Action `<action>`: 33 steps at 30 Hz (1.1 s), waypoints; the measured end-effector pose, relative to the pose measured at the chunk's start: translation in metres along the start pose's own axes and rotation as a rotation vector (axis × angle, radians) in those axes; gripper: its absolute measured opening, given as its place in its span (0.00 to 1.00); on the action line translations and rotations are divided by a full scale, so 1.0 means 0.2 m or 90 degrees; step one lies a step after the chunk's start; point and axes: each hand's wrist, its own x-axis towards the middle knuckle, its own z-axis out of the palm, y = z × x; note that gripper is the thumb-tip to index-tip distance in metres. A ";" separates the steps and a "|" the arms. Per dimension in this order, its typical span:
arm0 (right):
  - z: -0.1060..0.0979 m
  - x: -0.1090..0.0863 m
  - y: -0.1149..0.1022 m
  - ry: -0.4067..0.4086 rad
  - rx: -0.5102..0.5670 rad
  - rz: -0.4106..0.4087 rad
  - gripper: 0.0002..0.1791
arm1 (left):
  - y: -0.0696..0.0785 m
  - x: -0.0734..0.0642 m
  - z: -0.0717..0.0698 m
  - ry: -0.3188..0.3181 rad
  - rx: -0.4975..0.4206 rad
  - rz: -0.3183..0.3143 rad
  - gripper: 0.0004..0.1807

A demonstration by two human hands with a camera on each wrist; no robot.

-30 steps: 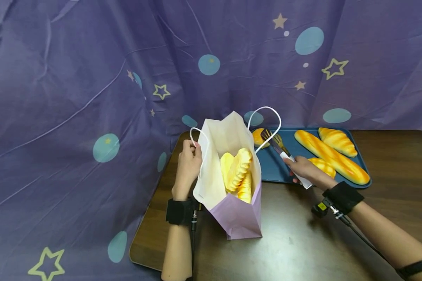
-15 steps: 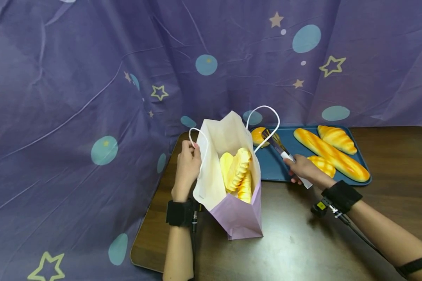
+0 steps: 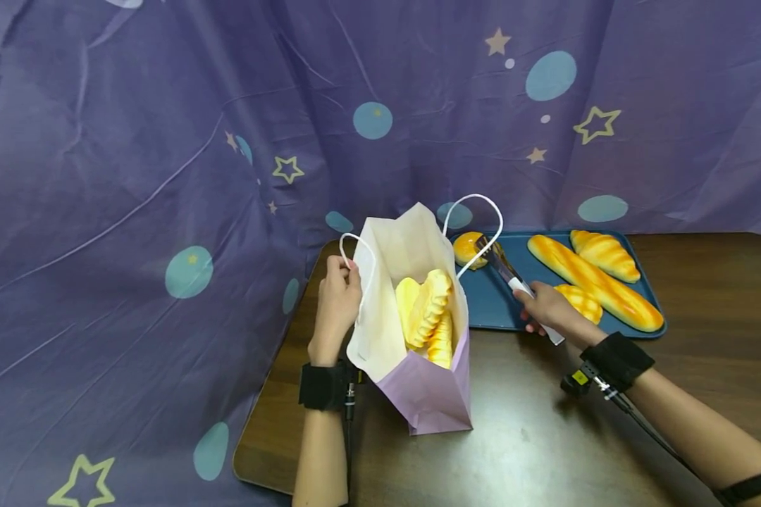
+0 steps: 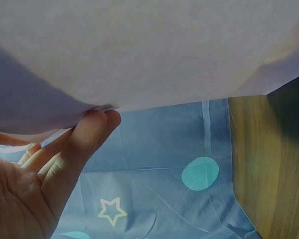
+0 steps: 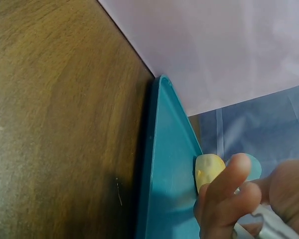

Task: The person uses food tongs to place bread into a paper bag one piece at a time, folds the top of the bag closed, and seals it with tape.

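A purple paper bag (image 3: pixel 431 394) with a white inside stands upright with its mouth spread, and several pieces of bread (image 3: pixel 431 306) are inside. My left hand (image 3: pixel 339 303) pinches the bag's left rim beside its white cord handle; fingertips press the paper in the left wrist view. My right hand (image 3: pixel 550 308) grips the white handle of a pair of tongs (image 3: pixel 518 285). The tongs' tips are at a round bun (image 3: pixel 466 249) on the tray's left end. Whether they squeeze the bun is unclear. In the right wrist view the curled fingers cover most of the tongs.
The blue tray (image 3: pixel 490 313) lies right of the bag, which hides part of its left end. On it are a baguette (image 3: pixel 599 285), a croissant (image 3: pixel 605 255) and a scored bun (image 3: pixel 581 301) partly behind my right hand. A patterned curtain (image 3: pixel 418 105) hangs behind the wooden table (image 3: pixel 520 436).
Both hands keep their grips and hardly move; the bag stays in place. The tongs' tips seem slightly closer together at the bun. The head view shifts a little.
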 end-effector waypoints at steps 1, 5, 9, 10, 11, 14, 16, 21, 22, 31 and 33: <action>-0.01 -0.01 0.00 0.003 -0.001 -0.003 0.24 | 0.00 0.00 0.00 0.000 0.002 0.000 0.08; -0.03 -0.04 0.00 0.009 0.002 0.000 0.26 | 0.00 0.00 0.00 -0.003 0.004 -0.003 0.08; -0.07 -0.09 -0.01 0.006 0.017 0.001 0.27 | 0.00 0.00 0.00 -0.013 0.004 -0.007 0.09; -0.08 -0.11 -0.02 0.004 0.019 -0.003 0.27 | 0.00 0.00 0.00 -0.015 0.005 -0.009 0.09; -0.09 -0.12 -0.03 0.002 0.019 -0.010 0.27 | 0.00 0.00 -0.01 -0.016 0.005 -0.010 0.10; -0.13 -0.17 -0.06 0.006 0.004 -0.029 0.28 | 0.01 0.00 -0.01 -0.017 0.004 -0.008 0.11; -0.16 -0.21 -0.09 0.018 -0.017 -0.046 0.30 | 0.02 0.00 -0.01 -0.015 0.003 -0.006 0.11; -0.23 -0.29 -0.17 0.044 -0.054 -0.077 0.31 | 0.02 0.01 -0.01 -0.013 0.003 -0.003 0.11; -0.24 -0.31 -0.19 0.047 -0.059 -0.085 0.31 | 0.02 0.01 -0.01 -0.014 0.002 -0.002 0.11; -0.34 -0.48 -0.36 0.094 -0.129 -0.144 0.31 | 0.01 0.02 0.00 -0.010 0.002 0.011 0.12; -0.36 -0.52 -0.40 0.110 -0.140 -0.162 0.30 | 0.01 0.02 0.00 -0.011 0.002 0.012 0.12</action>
